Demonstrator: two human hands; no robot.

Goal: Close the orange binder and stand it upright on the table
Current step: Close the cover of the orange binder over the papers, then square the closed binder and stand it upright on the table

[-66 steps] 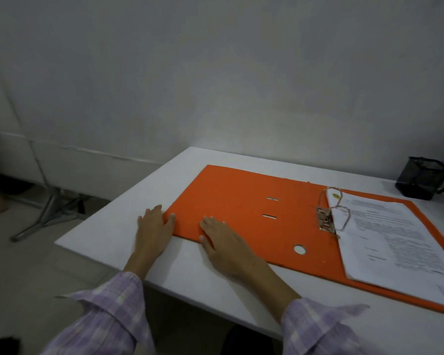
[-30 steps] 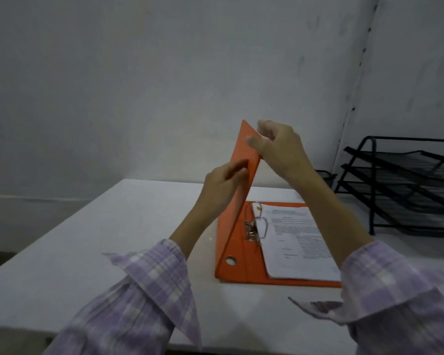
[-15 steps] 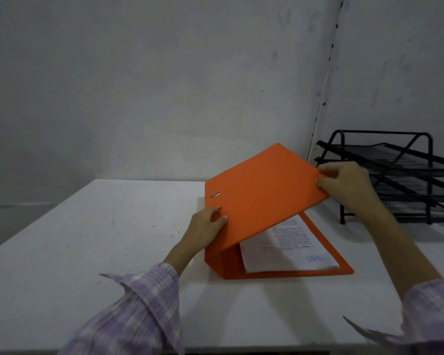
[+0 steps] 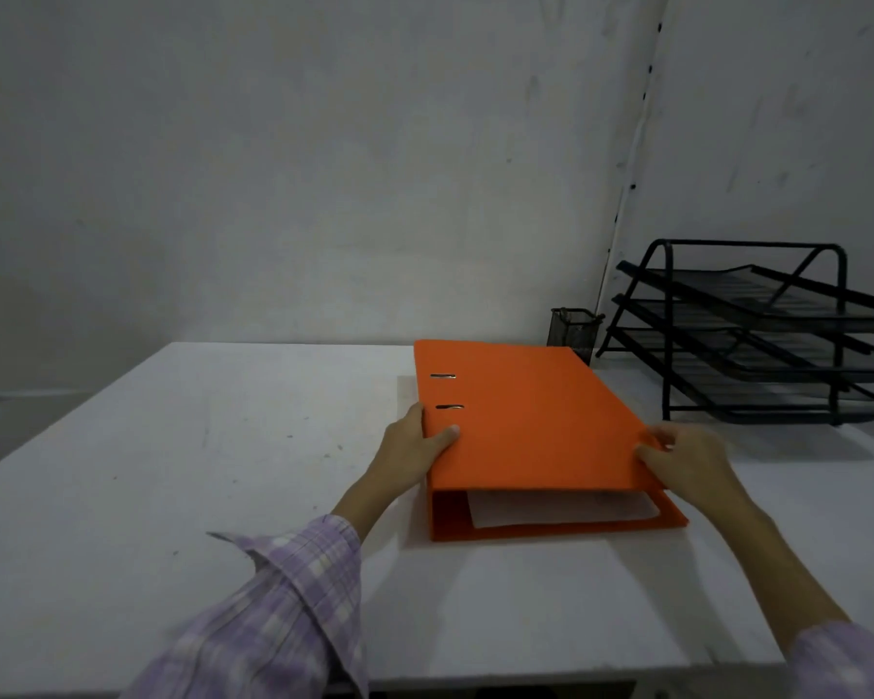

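Note:
The orange binder [image 4: 531, 421] lies flat on the white table [image 4: 223, 471], its cover down over the white sheets [image 4: 561, 509], whose edges show at the near open end. My left hand [image 4: 412, 443] holds the spine side, thumb on top of the cover. At the binder's right edge my right hand [image 4: 682, 459] pinches the cover near its front corner.
A black three-tier wire tray rack [image 4: 758, 335] stands at the right against the wall. A small black mesh pen holder [image 4: 573, 330] sits just behind the binder. The wall runs along the table's far edge.
The cover, held raised and slanted half a second ago, has come down flat onto the papers. My right hand came down with its edge; my left shifted onto the spine.

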